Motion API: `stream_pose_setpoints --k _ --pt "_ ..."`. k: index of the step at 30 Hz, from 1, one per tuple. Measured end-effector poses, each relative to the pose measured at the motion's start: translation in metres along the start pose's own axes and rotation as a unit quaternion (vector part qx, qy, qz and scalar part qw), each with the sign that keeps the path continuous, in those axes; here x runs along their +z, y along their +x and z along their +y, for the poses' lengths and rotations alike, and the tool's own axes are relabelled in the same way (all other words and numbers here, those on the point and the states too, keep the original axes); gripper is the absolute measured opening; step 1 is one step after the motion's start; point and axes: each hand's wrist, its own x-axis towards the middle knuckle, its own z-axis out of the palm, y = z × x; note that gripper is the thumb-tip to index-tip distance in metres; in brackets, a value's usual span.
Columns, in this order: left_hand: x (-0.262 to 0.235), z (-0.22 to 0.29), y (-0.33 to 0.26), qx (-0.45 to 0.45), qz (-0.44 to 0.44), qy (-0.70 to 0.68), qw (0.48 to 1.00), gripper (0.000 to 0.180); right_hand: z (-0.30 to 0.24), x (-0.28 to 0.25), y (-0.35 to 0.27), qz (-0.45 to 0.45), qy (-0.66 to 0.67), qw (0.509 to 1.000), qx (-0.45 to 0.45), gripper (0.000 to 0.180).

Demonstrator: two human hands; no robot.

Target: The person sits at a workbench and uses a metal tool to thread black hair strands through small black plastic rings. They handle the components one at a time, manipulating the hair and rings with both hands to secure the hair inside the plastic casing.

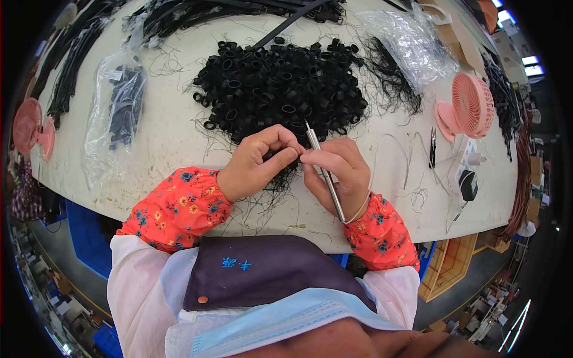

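A large heap of small black strap loops [280, 83] lies on the table just beyond my hands. My left hand [256, 164] is closed in a pinch, its fingertips meeting those of my right hand. Whatever lies between these fingertips is too small and covered to make out. My right hand [346, 173] grips a slim silver pen-shaped tool [313, 139], its thin dark tip pointing away from me toward the heap. Loose black threads [277, 179] are spread on the table beneath and in front of my hands.
Clear plastic bags [122, 107] with black pieces lie left. Black belts [239, 12] line the far edge. A pink fan [471, 107], black-handled snips [433, 149] and a white power strip [465, 158] are right; another pink fan [28, 126] stands far left.
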Motion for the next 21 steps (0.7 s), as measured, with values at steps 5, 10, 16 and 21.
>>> stream_pose_setpoints --k 5,10,16,21 --pt "-0.002 0.002 -0.001 -0.015 0.014 0.025 0.999 0.007 0.003 0.003 -0.003 0.002 0.061 0.997 0.041 0.029" --pt "-0.001 0.003 -0.001 -0.008 0.014 -0.003 1.0 0.007 -0.007 -0.009 -0.003 0.034 0.302 0.924 0.231 0.024" --pt "-0.003 -0.002 -0.002 0.025 -0.002 0.04 0.999 0.014 0.0 -0.015 -0.005 -0.027 0.417 0.87 0.264 0.027" --pt "0.0 -0.004 -0.002 0.028 0.021 0.025 0.999 0.007 -0.003 -0.014 -0.004 -0.04 0.407 0.872 0.27 0.027"
